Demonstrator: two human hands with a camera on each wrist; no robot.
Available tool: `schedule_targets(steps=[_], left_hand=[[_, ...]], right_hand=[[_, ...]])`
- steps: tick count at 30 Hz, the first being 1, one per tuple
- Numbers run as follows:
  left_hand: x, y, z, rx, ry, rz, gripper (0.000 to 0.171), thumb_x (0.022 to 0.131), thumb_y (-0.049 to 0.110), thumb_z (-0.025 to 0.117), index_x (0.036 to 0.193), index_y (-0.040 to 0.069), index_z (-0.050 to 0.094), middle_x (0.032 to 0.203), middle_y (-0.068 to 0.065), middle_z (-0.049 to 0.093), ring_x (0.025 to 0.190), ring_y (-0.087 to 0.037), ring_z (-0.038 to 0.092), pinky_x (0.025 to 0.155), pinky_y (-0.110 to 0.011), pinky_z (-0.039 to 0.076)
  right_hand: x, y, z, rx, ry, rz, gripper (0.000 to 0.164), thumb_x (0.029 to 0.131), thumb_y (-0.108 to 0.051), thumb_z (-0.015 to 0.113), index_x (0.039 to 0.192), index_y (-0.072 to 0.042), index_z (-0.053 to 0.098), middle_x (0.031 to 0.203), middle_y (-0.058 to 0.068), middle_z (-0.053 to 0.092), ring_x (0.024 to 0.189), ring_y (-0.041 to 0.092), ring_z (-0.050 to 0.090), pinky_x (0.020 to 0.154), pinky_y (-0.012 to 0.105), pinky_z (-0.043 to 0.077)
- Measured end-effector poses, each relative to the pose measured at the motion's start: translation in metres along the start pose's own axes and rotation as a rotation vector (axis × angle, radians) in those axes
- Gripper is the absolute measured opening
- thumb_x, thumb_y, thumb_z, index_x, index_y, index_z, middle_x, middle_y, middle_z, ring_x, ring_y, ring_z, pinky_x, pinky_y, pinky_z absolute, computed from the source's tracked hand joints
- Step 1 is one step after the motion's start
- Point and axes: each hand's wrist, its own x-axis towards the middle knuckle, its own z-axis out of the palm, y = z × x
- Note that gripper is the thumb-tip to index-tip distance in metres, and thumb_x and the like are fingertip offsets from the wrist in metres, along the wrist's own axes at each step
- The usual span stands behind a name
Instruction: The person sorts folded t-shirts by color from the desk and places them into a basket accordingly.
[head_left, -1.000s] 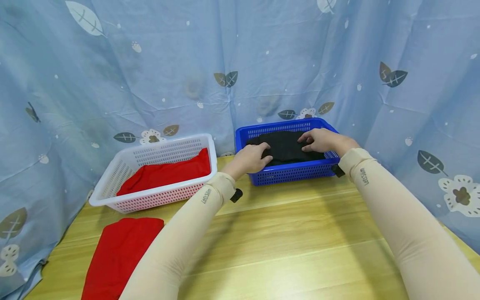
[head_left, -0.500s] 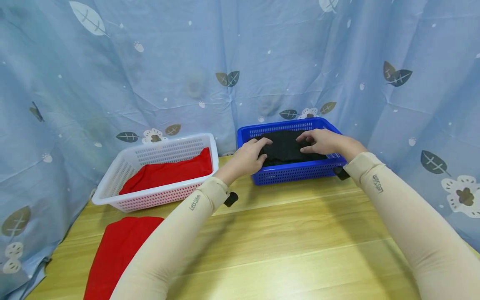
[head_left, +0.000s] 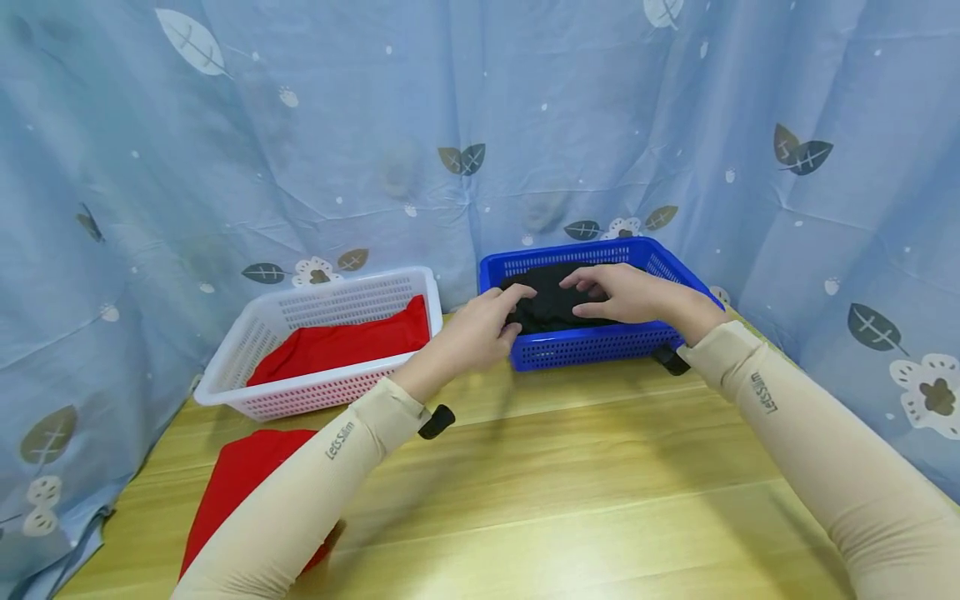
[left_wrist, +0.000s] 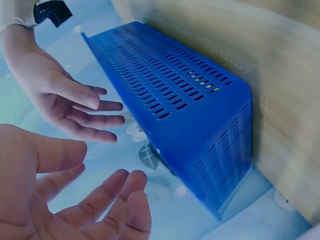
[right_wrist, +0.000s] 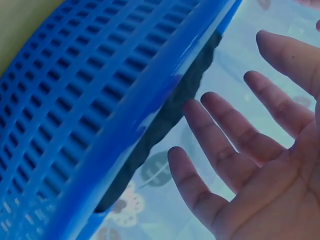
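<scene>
Black cloth lies inside the blue basket at the back right of the table. My left hand hangs in front of the basket's left end, fingers loosely spread, holding nothing. Over the basket's right half is my right hand, its fingers apart and also holding nothing. In the right wrist view the dark cloth shows just above the basket rim, with the right fingers clear of it. The left wrist view shows both hands off the basket wall.
A white basket with a red cloth in it stands to the left. Another red cloth lies on the wooden table in front of it, partly behind the left sleeve. A patterned blue curtain hangs behind.
My left hand has moved left and toward me, away from the black cloth. The right hand has shifted slightly left and lifted off. The black cloth stays in the blue basket.
</scene>
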Motion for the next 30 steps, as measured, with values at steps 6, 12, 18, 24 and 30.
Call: schedule_targets(steps=[6, 12, 18, 24, 30], left_hand=[[-0.041, 0.002, -0.017, 0.023, 0.012, -0.026, 0.054, 0.107, 0.013, 0.063, 0.158, 0.016, 0.047, 0.132, -0.015, 0.069, 0.107, -0.026, 0.072, 0.088, -0.040, 0.063], [-0.087, -0.001, -0.034, 0.007, 0.045, -0.020, 0.059, 0.103, 0.011, 0.068, 0.158, 0.017, 0.048, 0.125, -0.009, 0.073, 0.091, -0.017, 0.072, 0.077, -0.032, 0.061], [-0.138, -0.011, -0.044, 0.013, 0.086, -0.009, 0.058, 0.101, 0.010, 0.072, 0.155, 0.015, 0.051, 0.105, 0.000, 0.070, 0.085, -0.009, 0.064, 0.076, -0.029, 0.058], [-0.187, -0.015, -0.048, 0.013, 0.095, -0.076, 0.058, 0.098, 0.010, 0.077, 0.150, 0.021, 0.055, 0.106, 0.007, 0.072, 0.081, 0.000, 0.064, 0.075, -0.028, 0.059], [-0.236, -0.025, -0.056, 0.014, 0.062, -0.238, 0.064, 0.095, 0.016, 0.083, 0.150, 0.030, 0.053, 0.096, 0.015, 0.068, 0.076, 0.006, 0.059, 0.065, -0.022, 0.054]], right_hand=[[0.002, -0.020, 0.007, 0.016, 0.013, -0.071, 0.047, 0.109, -0.022, 0.065, 0.153, -0.008, 0.056, 0.149, 0.024, 0.061, 0.137, 0.042, 0.062, 0.114, 0.060, 0.050], [0.005, -0.044, 0.015, 0.042, 0.029, -0.155, 0.047, 0.107, -0.021, 0.069, 0.151, -0.009, 0.060, 0.145, 0.020, 0.064, 0.133, 0.038, 0.064, 0.113, 0.057, 0.051], [0.011, -0.071, 0.024, 0.147, -0.011, -0.246, 0.044, 0.107, -0.023, 0.069, 0.150, -0.015, 0.061, 0.146, 0.012, 0.066, 0.129, 0.029, 0.068, 0.112, 0.050, 0.055], [0.023, -0.097, 0.040, 0.180, -0.061, -0.326, 0.041, 0.108, -0.022, 0.066, 0.149, -0.018, 0.062, 0.148, 0.004, 0.066, 0.124, 0.018, 0.071, 0.109, 0.042, 0.058], [0.034, -0.127, 0.066, 0.158, -0.138, -0.417, 0.040, 0.108, -0.022, 0.066, 0.147, -0.016, 0.064, 0.147, 0.001, 0.067, 0.124, 0.020, 0.072, 0.107, 0.037, 0.058]])
